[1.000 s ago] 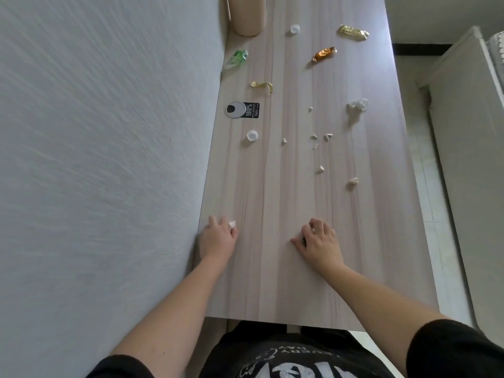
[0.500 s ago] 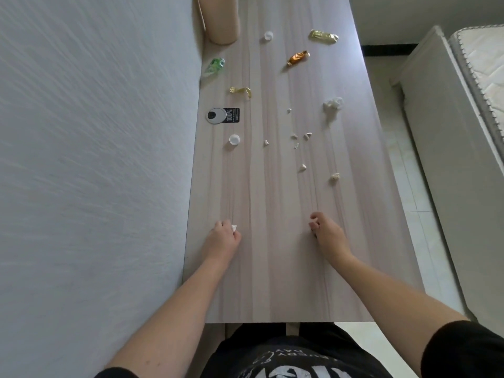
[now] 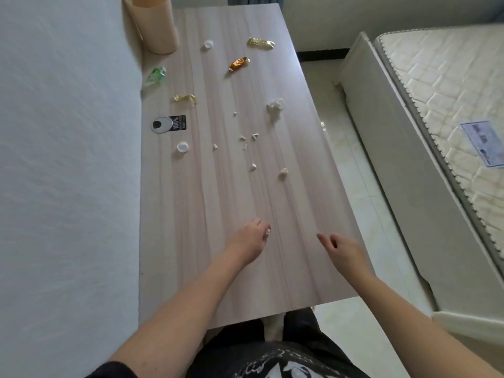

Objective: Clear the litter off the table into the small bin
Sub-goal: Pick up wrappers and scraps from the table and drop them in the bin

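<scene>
A small white scrap [image 3: 268, 230] is pinched in the left hand [image 3: 252, 240]; nothing is held by the loosely open right hand [image 3: 345, 251] above the table [image 3: 207, 241].

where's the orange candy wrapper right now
In the head view the orange wrapper lies far up the table, between the gold wrapper beyond it and the bin at the far left.

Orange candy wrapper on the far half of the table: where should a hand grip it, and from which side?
Pinch the orange wrapper across its bulged middle, coming straight down from above. It lies flat and slanted with thin twisted ends, and the table around it is bare, so the fingers have room on both long sides.
</scene>
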Tool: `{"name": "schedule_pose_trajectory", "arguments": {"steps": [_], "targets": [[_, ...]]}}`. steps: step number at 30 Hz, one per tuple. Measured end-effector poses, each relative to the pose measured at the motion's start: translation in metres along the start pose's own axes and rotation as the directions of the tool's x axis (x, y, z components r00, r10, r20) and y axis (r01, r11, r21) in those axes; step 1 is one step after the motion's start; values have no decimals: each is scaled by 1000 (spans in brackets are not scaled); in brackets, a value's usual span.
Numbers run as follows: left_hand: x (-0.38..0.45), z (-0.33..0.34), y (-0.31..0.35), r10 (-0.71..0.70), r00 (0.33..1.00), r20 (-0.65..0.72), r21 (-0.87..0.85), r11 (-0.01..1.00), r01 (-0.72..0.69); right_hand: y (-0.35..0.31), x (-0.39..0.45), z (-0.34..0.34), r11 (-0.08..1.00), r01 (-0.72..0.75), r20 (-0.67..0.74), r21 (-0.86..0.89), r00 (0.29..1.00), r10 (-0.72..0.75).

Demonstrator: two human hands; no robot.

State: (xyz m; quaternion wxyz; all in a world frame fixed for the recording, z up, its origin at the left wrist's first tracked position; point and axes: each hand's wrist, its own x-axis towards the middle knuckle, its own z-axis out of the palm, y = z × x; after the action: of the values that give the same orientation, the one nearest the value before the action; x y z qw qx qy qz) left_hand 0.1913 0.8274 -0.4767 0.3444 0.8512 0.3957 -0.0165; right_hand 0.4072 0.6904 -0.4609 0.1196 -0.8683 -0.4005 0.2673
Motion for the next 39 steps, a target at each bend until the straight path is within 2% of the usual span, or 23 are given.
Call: {"name": "schedule_pose_trajectory", "arguments": {"steps": [5,8,10,13,16,20,28,31,35,39], "targets": [[5,-8,64,106,994,5,50,993,-106,30,-21,-51,997,7,-15,72,1000,-6],[8,-15,108,145,989,7,110,983,-145,62,-31,-89,964,-2,0,267,1000,3],[14,-16,141,170,985,-4,173,971,-167,89,-34,-113,950,-8,4,313,1000,7],[21,-1,199,270,962,-37,279,927,-250,143,-40,-141,968,-25,-20,252,999,31],[27,29,257,376,926,-46,322,883,-342,205,-46,-165,984,-30,-149,177,987,57],[35,78,331,430,902,-25,322,858,-400,276,-66,-204,994,-88,-294,63,950,103],[70,130,432,562,821,95,365,748,-554,352,-97,-261,991,-131,-464,1,878,117],[94,135,454,592,799,106,370,722,-584,366,-92,-271,991,-135,-485,16,865,126],[130,139,474,582,808,87,367,736,-569,376,-73,-282,993,-120,-474,-10,875,101],[173,136,483,549,836,-7,328,791,-516,381,-34,-300,991,-116,-363,-72,928,82]]}}
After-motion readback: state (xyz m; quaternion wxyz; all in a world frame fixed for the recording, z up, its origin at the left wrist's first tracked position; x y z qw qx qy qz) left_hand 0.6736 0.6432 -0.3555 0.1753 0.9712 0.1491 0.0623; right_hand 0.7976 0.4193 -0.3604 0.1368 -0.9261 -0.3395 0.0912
